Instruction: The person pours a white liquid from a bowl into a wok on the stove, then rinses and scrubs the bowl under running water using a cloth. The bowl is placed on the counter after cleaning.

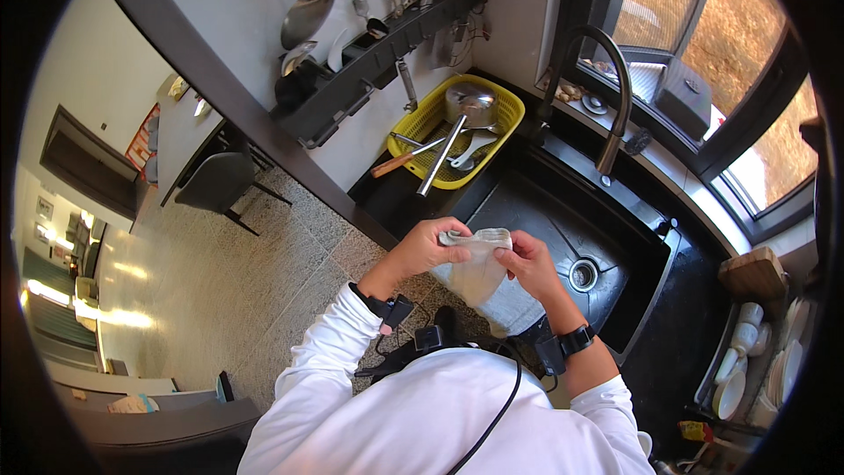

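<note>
A pale grey cloth (484,277) hangs between my two hands, in front of the sink's near left edge. My left hand (438,247) pinches its top left corner between thumb and fingers. At the top right corner, my right hand (527,260) grips the same cloth. Its upper edge lies in folds, and the lower part hangs down towards the floor. Beyond the hands lies the black sink (527,211) with a round metal drain (583,274) in its bottom.
A yellow plastic basket (402,125) holds a metal saucepan (471,102) and utensils. A dark gooseneck faucet (620,105) arches over the sink. Bowls and plates fill a dish rack (709,369) at the right. A black utensil rack (395,46) hangs on the wall.
</note>
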Motion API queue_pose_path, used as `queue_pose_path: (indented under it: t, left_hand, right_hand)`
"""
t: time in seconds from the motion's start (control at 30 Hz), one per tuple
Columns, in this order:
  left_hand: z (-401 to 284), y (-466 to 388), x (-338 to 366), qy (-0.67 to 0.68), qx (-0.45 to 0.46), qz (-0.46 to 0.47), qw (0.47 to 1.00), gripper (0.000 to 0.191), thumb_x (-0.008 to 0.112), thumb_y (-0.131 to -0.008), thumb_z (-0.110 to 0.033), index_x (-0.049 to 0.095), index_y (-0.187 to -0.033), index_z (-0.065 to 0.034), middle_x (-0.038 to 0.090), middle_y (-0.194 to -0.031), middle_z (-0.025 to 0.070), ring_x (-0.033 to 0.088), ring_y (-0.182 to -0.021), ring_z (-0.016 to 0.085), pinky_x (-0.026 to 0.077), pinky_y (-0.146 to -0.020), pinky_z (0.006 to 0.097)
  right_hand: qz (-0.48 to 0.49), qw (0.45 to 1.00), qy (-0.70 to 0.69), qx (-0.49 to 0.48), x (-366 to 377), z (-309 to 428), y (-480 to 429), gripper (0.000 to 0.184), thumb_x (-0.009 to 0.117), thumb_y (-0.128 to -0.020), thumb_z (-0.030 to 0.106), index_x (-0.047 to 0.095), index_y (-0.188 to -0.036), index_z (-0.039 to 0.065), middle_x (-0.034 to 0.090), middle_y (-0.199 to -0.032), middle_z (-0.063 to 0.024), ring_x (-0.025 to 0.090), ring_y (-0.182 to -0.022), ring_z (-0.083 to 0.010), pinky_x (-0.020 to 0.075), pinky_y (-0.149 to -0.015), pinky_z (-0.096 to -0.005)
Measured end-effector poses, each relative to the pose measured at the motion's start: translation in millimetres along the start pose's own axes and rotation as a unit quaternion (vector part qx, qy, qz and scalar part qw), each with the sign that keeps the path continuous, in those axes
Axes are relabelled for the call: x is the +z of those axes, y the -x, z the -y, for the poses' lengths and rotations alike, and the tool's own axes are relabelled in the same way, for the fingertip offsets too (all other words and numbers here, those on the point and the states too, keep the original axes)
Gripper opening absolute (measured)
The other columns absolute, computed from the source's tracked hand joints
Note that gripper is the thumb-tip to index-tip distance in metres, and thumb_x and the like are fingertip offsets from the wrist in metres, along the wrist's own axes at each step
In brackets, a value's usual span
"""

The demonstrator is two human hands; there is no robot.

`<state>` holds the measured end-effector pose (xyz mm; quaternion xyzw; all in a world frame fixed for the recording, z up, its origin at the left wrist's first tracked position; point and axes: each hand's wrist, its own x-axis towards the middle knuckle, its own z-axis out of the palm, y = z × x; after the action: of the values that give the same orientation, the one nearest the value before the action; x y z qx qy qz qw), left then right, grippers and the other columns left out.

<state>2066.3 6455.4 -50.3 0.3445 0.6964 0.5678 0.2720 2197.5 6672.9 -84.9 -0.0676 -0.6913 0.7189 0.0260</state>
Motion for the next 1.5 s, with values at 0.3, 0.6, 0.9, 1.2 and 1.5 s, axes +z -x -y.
queue_pose_path:
  t: [0.3,0.6,0.9,1.2,1.5]
  left_hand:
    - [18.3,7.2,-18.7,0.022,-0.033,-0.079,0.996,0.017,0.075,-0.093,-0.014,0.070,-0.105,-0.0019,0.070,-0.096,0.0004,0.062,-0.090,0.008,0.052,-0.081,0.0266]
    - [32.1,9.0,-30.7,0.289,-0.119,-0.153,0.937,0.022,0.062,-0.099,-0.016,0.056,-0.117,-0.0054,0.067,-0.106,0.0098,0.069,-0.091,0.020,0.060,-0.071,0.0335]
    - [27.6,-23.8,-4.1,0.360,-0.060,-0.202,0.909,0.024,0.057,-0.102,-0.013,0.051,-0.124,-0.0047,0.065,-0.118,0.0129,0.069,-0.103,0.025,0.064,-0.078,0.0410]
    - [166.4,86.7,10.9,0.419,-0.264,-0.305,0.813,0.025,0.054,-0.103,-0.015,0.051,-0.126,-0.0039,0.062,-0.126,0.0173,0.065,-0.113,0.032,0.062,-0.081,0.0489]
    - [248.4,139.1,21.2,0.263,-0.402,-0.334,0.811,0.027,0.066,-0.096,-0.017,0.057,-0.120,-0.0089,0.066,-0.108,0.0125,0.067,-0.093,0.027,0.060,-0.077,0.0454]
  right_hand:
    - [0.039,0.998,0.026,0.051,10.6,-11.5,-14.7,0.023,0.069,-0.099,0.018,0.067,-0.117,0.003,0.070,-0.092,-0.0012,0.063,-0.075,-0.0079,0.0509,-0.060,-0.0240]
    - [-0.007,0.989,0.004,0.145,-11.1,-47.7,-3.1,0.027,0.066,-0.100,0.017,0.065,-0.122,0.002,0.071,-0.100,-0.0063,0.069,-0.079,-0.0155,0.0552,-0.064,-0.0287]
    - [-0.079,0.964,-0.093,0.235,-33.8,-78.4,29.6,0.028,0.065,-0.100,0.019,0.065,-0.122,0.002,0.071,-0.099,-0.0092,0.070,-0.077,-0.0187,0.0556,-0.064,-0.0308]
    - [-0.099,0.952,-0.097,0.273,-66.7,-101.9,53.9,0.027,0.068,-0.096,0.019,0.068,-0.119,0.005,0.072,-0.094,-0.0074,0.070,-0.076,-0.0187,0.0551,-0.065,-0.0303]
    - [-0.113,0.948,-0.091,0.282,-99.9,-109.5,86.3,0.022,0.063,-0.101,0.018,0.066,-0.117,0.003,0.071,-0.097,-0.0085,0.069,-0.075,-0.0162,0.0552,-0.063,-0.0280]
